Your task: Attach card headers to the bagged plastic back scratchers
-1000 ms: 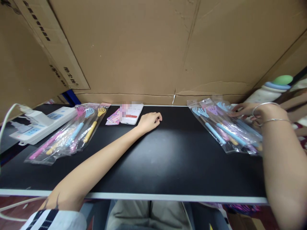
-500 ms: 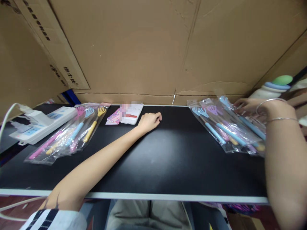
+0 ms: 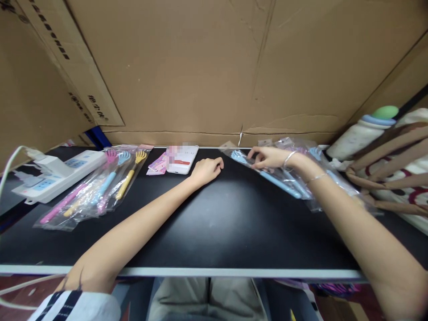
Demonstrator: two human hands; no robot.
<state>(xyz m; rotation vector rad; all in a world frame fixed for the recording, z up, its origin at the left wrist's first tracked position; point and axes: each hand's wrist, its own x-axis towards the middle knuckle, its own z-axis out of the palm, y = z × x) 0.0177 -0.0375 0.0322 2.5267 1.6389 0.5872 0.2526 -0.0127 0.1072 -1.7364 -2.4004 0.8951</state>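
Clock directions run from the middle of the table, twelve o'clock at its far edge. A brown cardboard wall stands along twelve o'clock, behind a black table. At ten o'clock lies a left group of clear packets, with pink, blue and yellow claw-headed sticks inside. At two o'clock lies a right group of clear packets. A white power strip sits at ten o'clock, just beyond the left group; a pale bottle leans at two. At one o'clock, a blue-stick packet lies under the right hand, its fingertips at the plastic; whether they pinch it, I cannot tell. The left hand, apart from the right, rests loosely fisted at twelve. A white phone and pink cards lie at eleven.
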